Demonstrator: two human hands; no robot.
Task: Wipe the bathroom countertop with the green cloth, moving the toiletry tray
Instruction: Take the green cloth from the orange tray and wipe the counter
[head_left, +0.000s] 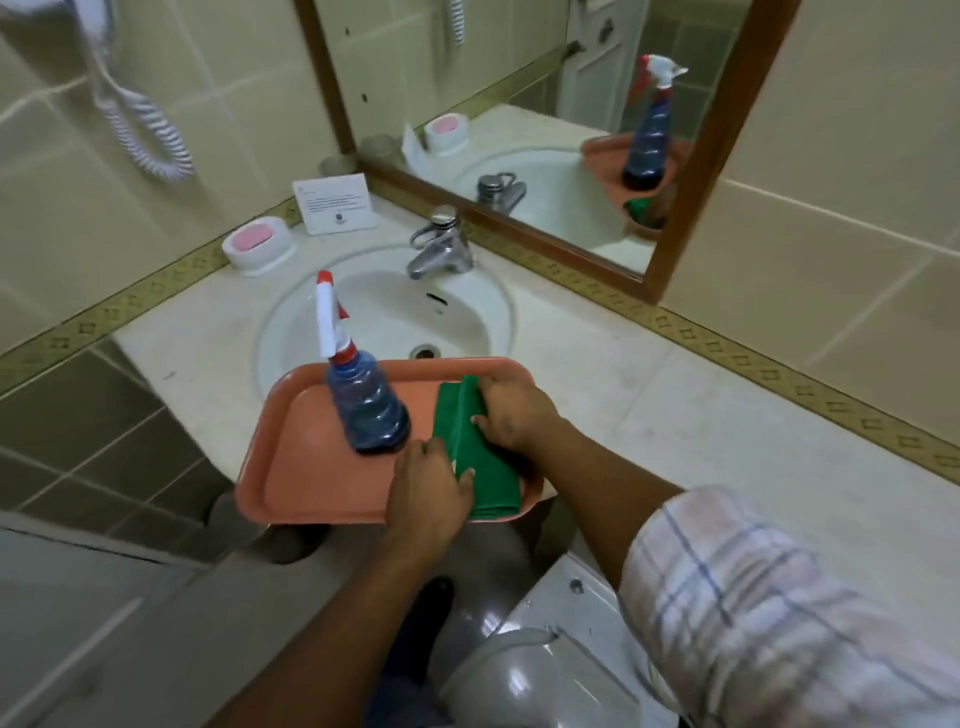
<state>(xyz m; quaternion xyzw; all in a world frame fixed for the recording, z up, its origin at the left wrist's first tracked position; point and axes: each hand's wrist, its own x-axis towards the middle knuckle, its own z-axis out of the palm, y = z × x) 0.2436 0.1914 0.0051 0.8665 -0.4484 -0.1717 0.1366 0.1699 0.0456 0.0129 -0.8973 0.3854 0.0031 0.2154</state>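
Hands, the left hand (427, 486) and right hand (511, 413), pinch the green cloth (457, 426) on the orange tray (306, 467); lift it gently, missing the near spray bottle (363, 400).

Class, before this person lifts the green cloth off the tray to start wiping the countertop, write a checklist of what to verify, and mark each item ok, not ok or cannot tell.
1. Cloth within grasp: ok. Both the left hand and the right hand rest on the green cloth.
2. Tray fully supported: not ok. Its near edge juts past the countertop edge, over the sink.
3. Spray bottle upright: ok. It stands on the tray, left of the cloth.
4. Bottle clear of the cloth: ok, they appear apart.
5. Countertop free for wiping: not ok. The soap dish and card sit at the back.
6. Cloth damp: cannot tell.
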